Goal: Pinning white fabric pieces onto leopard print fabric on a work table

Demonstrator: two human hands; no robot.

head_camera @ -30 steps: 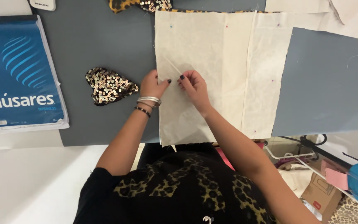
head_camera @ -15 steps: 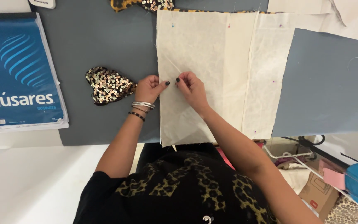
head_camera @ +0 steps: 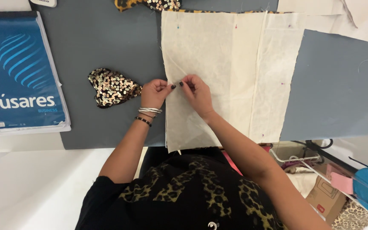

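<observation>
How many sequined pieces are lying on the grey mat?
2: a sequined heart just beside the left hand, and another sequined piece at the top edge, partly cut off; more may be hidden under the cream fabric.

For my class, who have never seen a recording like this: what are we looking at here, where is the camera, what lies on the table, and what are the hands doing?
There is no machine here: a person works with two bare hands. The single camera sits on that person's head and looks down, so the arms reach up into the picture. The left hand, with bracelets at the wrist, and the right hand meet at the left edge of a cream fabric panel and pinch it between fingertips. The panel lies on a grey mat. Left of the hands lies a sequinned heart-shaped piece, and further left a blue paper pad. Small coloured pins dot the fabric.
</observation>
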